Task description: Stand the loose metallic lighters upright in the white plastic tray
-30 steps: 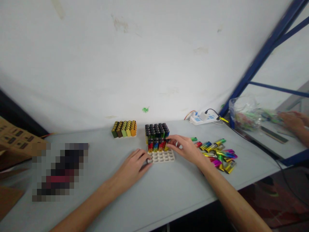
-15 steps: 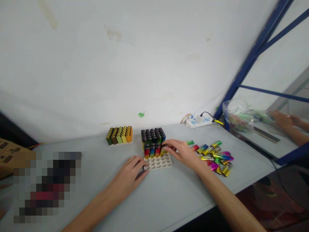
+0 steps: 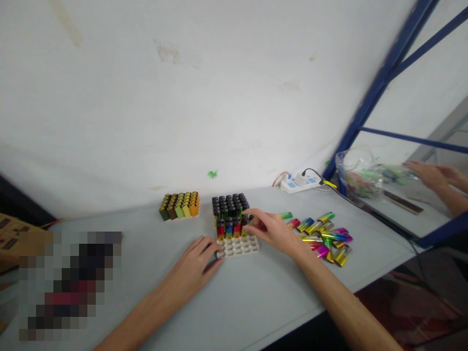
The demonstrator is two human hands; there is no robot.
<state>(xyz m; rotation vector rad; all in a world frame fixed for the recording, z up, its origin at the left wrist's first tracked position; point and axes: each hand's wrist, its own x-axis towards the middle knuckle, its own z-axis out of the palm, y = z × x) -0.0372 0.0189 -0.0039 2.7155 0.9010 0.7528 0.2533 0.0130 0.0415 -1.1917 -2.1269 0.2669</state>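
Head view: the right hand [image 3: 272, 229] has its fingers pinched about a black-topped lighter [image 3: 247, 221], upright at the front row's right end. The left hand [image 3: 200, 256] has its fingers holding the near left corner of the white tray [image 3: 239, 246]. Right of the right fingers, shiny coloured pieces [image 3: 325, 234] lie loose; beyond the left fingers stand gold-topped lighters [image 3: 180, 204].
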